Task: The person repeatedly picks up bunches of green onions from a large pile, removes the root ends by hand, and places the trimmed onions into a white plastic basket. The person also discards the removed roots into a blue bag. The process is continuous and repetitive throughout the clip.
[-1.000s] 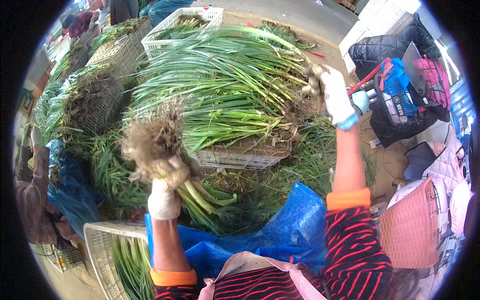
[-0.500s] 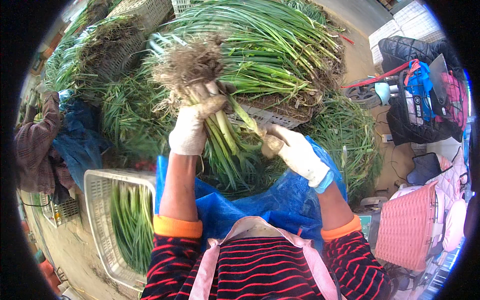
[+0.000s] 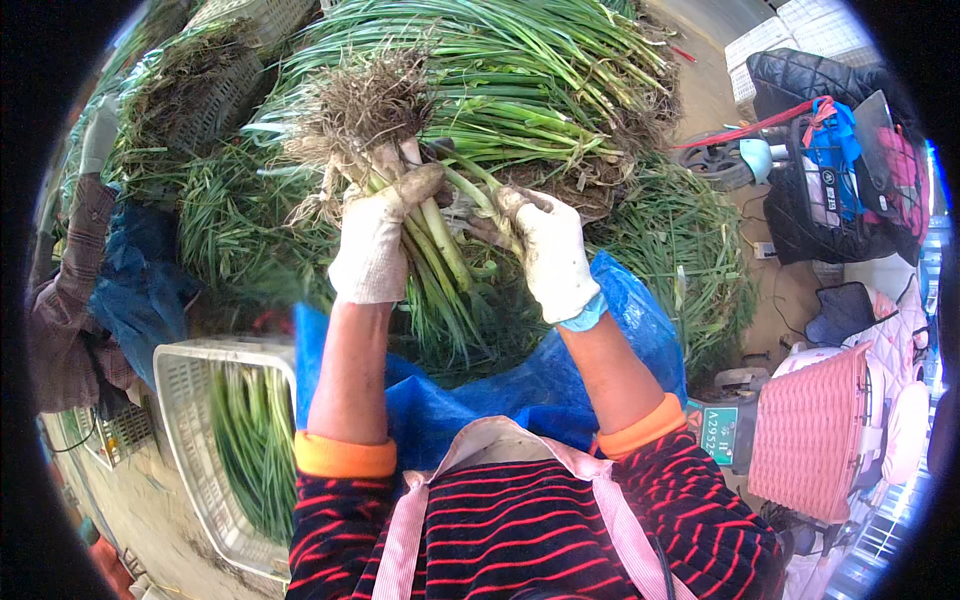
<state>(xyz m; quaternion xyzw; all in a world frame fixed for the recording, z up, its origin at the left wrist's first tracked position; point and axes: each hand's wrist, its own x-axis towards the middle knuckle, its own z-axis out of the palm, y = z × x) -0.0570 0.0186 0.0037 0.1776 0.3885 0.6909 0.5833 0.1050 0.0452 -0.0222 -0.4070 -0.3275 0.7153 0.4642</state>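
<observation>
My left hand (image 3: 375, 235) in a soiled white glove grips a bunch of green onions (image 3: 435, 255), their tangled brown roots (image 3: 370, 105) upward and leaves hanging down. My right hand (image 3: 548, 250), also gloved, is closed on a pale green onion stalk (image 3: 480, 190) just right of that bunch. Beyond my hands lies a large pile of green onions (image 3: 500, 50), roots toward the right, on a crate mostly hidden. A blue plastic sheet (image 3: 640, 310) lies under my forearms.
A white crate (image 3: 178, 420) of trimmed onions stands at lower left. Root-laden crates (image 3: 205, 100) and loose leaves (image 3: 230, 200) lie around the pile. A person's brown plaid sleeve (image 3: 75, 260) is at far left. Scooters with a black basket (image 3: 840, 200) and pink basket (image 3: 805, 440) stand right.
My right hand came down from the far pile to beside the bunch, then rose slightly and shifted left with the stalk. My left hand raised the bunch toward the pile.
</observation>
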